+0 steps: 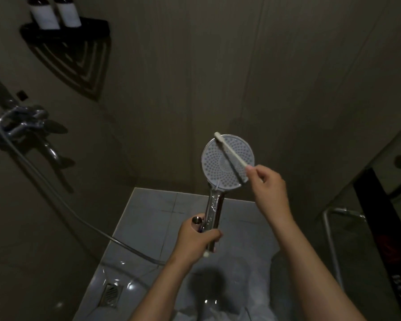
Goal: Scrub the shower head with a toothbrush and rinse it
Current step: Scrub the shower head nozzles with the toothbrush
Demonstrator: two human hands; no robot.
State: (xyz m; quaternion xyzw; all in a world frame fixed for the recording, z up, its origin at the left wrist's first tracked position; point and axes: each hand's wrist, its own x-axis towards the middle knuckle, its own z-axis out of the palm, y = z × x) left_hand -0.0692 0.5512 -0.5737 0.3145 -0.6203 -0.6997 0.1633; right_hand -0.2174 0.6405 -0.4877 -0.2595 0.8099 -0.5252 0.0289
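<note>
The round shower head (218,167) faces me, its grey nozzle plate dotted with small holes. My left hand (196,237) grips its chrome handle near the bottom end, holding it upright. A white toothbrush (229,149) lies across the upper right of the plate, its head at the top rim. My right hand (267,181) pinches the toothbrush handle at the plate's right edge.
A chrome hose (63,202) runs from the wall mixer tap (26,128) at the left down to the handle. A floor drain (110,295) sits in the wet tiled floor. A corner shelf (65,31) holds two bottles. A dark towel (384,223) hangs at the right.
</note>
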